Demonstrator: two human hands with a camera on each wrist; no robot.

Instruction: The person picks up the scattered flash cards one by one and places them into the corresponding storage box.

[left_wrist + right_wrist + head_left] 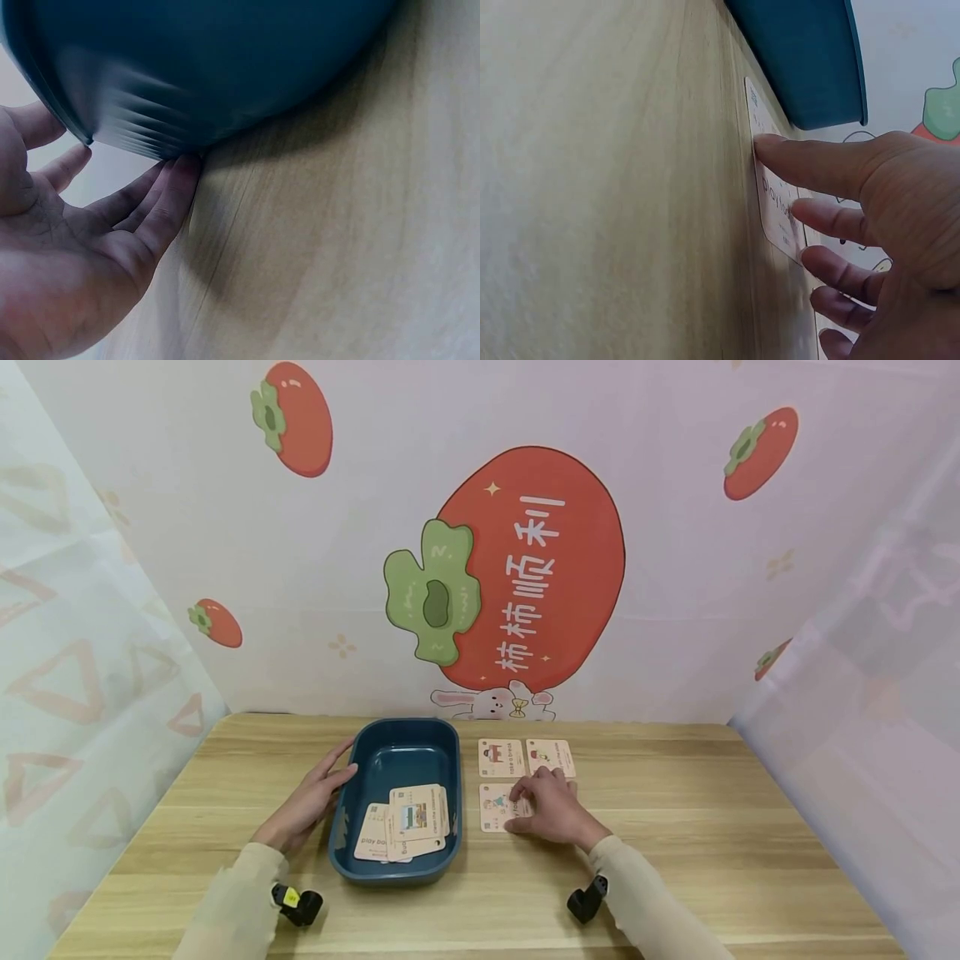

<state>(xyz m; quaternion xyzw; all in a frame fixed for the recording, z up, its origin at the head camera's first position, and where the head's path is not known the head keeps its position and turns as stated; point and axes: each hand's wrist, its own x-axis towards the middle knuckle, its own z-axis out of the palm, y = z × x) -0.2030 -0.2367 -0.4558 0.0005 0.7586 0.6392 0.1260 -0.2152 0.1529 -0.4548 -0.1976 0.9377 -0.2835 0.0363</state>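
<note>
My left hand holds the left side of a dark blue plastic bin, thumb over the rim. In the left wrist view, straight fingers lie against the bin's outer wall down by the table. Several picture cards with English words lie overlapped in the near half of the bin. To the right of it, my right hand touches a card reading "play fo…" that lies flat on the table. Its thumb and forefinger rest on the card, the other fingers spread; the hand covers the card's right part.
Just beyond, a "take a break" card and another picture card lie side by side on the wooden table. A white cloth with persimmon prints hangs behind the table's far edge and along both sides.
</note>
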